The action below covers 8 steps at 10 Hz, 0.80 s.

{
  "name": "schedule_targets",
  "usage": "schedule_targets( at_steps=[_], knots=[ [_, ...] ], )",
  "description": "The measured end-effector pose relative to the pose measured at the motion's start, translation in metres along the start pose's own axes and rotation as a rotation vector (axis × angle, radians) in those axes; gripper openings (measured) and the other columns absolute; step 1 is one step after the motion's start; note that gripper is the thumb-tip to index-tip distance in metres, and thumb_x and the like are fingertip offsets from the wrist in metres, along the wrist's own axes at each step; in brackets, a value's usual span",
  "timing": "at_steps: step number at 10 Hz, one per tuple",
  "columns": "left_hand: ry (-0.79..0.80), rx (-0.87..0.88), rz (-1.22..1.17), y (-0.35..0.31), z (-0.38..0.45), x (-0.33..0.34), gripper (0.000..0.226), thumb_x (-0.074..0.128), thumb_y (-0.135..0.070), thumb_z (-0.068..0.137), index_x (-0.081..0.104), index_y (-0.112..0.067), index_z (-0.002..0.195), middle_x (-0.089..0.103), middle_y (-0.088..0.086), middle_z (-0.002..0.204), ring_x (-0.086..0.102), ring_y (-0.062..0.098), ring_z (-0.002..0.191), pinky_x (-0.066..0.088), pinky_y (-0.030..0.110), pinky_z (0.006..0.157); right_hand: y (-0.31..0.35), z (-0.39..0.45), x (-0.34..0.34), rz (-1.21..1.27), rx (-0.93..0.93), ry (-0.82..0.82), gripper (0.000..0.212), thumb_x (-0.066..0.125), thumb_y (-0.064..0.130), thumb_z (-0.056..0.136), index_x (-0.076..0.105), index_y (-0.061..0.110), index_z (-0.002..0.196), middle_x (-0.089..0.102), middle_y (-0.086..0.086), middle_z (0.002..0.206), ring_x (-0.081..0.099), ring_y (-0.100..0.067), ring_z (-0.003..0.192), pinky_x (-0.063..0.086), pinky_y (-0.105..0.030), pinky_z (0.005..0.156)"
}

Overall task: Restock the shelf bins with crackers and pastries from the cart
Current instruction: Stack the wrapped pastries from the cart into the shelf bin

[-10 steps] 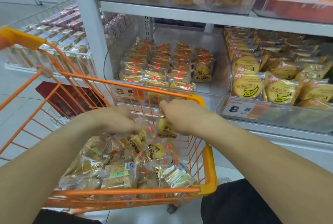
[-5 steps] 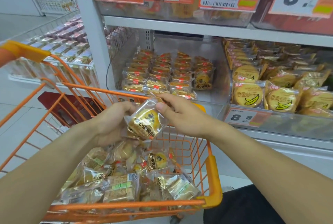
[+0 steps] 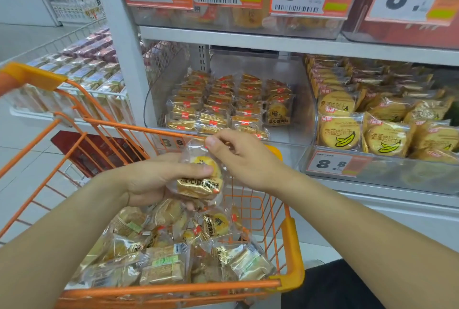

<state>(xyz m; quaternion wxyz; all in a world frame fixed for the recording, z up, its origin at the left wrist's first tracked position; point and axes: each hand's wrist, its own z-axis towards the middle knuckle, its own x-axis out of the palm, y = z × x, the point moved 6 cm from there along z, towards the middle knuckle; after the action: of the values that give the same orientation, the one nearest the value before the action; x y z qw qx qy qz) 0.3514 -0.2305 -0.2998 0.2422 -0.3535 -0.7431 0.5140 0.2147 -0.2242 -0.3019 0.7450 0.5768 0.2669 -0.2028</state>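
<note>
One wrapped pastry (image 3: pixel 198 179) over cart (image 3: pixel 159 288): my left hand (image 3: pixel 154 179) grips it, right hand (image 3: pixel 246 157) pinches its wrapper top.

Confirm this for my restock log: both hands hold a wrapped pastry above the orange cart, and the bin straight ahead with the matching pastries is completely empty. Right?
Not quite. The head view shows the bin straight ahead already holds rows of matching pastries, so it is not empty. The rest stands: the left hand and right hand both hold the wrapped pastry above the orange cart.
</note>
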Motion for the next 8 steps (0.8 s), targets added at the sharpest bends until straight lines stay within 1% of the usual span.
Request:
schedule_targets(
  at_steps=[1,2,3,4,5,6,7,8],
  knots=[
    [-0.047,0.07,-0.12,0.006,0.011,-0.017,0.088,0.096,-0.054,0.028,0.072,-0.009,0.099,0.073,0.009,0.088,0.071,0.017,0.073,0.054,0.026,0.055,-0.003,-0.003,-0.006,0.456,0.211,-0.005,0.048,0.059,0.052,0.091,0.054,0.019,0.126,0.064,0.003,0.115,0.069,-0.013,0.095,0.062,-0.037,0.073],
    [-0.195,0.245,-0.231,-0.007,0.015,-0.023,0.065,0.091,-0.05,0.056,0.073,-0.014,0.108,0.073,0.013,0.1,0.071,0.023,0.082,0.054,0.028,0.054,-0.006,-0.006,-0.003,0.744,0.332,0.09,0.088,0.068,0.058,0.079,0.032,0.018,0.149,0.058,-0.006,0.136,0.07,-0.022,0.108,0.063,-0.048,0.078],
    [-0.52,0.491,0.133,-0.025,0.009,-0.028,0.061,0.082,-0.041,0.075,0.056,-0.017,0.124,0.071,0.0,0.111,0.071,0.01,0.095,0.055,0.02,0.074,-0.005,-0.009,0.0,0.752,0.254,0.169,0.092,0.079,0.03,0.078,0.026,0.022,0.153,0.054,-0.003,0.143,0.062,-0.02,0.124,0.057,-0.045,0.096],
    [-0.567,0.564,0.561,-0.037,0.008,-0.007,0.061,0.078,-0.04,0.076,0.04,-0.028,0.123,0.062,-0.022,0.111,0.059,-0.015,0.101,0.043,0.004,0.084,-0.004,-0.009,-0.001,0.533,0.148,0.156,0.089,0.082,0.01,0.076,0.029,0.018,0.148,0.055,-0.004,0.139,0.058,-0.018,0.127,0.049,-0.043,0.108],
    [-0.625,0.523,0.803,-0.044,0.012,-0.002,0.066,0.072,-0.054,0.073,0.029,-0.041,0.12,0.053,-0.033,0.103,0.051,-0.026,0.092,0.037,-0.003,0.075,-0.008,-0.008,-0.005,0.494,0.158,0.129,0.083,0.076,-0.006,0.079,0.03,0.013,0.145,0.056,-0.009,0.135,0.061,-0.022,0.122,0.05,-0.04,0.106],
    [-0.651,0.506,0.883,-0.051,0.015,-0.003,0.064,0.079,-0.049,0.071,0.034,-0.04,0.115,0.058,-0.028,0.091,0.058,-0.017,0.082,0.043,0.004,0.063,-0.012,-0.01,-0.018,0.418,0.165,0.023,0.084,0.074,-0.007,0.082,0.028,0.013,0.15,0.057,-0.004,0.133,0.059,-0.015,0.12,0.05,-0.028,0.104],
    [-0.651,0.554,0.978,-0.055,0.021,-0.002,0.068,0.083,-0.044,0.067,0.043,-0.037,0.121,0.063,-0.016,0.1,0.063,-0.001,0.088,0.051,0.018,0.073,-0.014,-0.013,-0.043,0.318,0.119,-0.184,0.112,0.087,0.011,0.075,0.013,0.022,0.159,0.048,0.009,0.145,0.048,-0.003,0.132,0.043,-0.024,0.109],
    [-0.615,0.606,1.091,-0.06,0.03,0.004,0.078,0.075,-0.047,0.066,0.043,-0.038,0.137,0.06,-0.009,0.116,0.064,0.017,0.1,0.056,0.042,0.082,-0.007,-0.012,-0.057,-0.05,-0.099,-0.252,0.113,0.09,0.026,0.069,0.022,0.023,0.159,0.031,0.004,0.161,0.025,-0.012,0.15,0.031,-0.039,0.12]
  ],
)
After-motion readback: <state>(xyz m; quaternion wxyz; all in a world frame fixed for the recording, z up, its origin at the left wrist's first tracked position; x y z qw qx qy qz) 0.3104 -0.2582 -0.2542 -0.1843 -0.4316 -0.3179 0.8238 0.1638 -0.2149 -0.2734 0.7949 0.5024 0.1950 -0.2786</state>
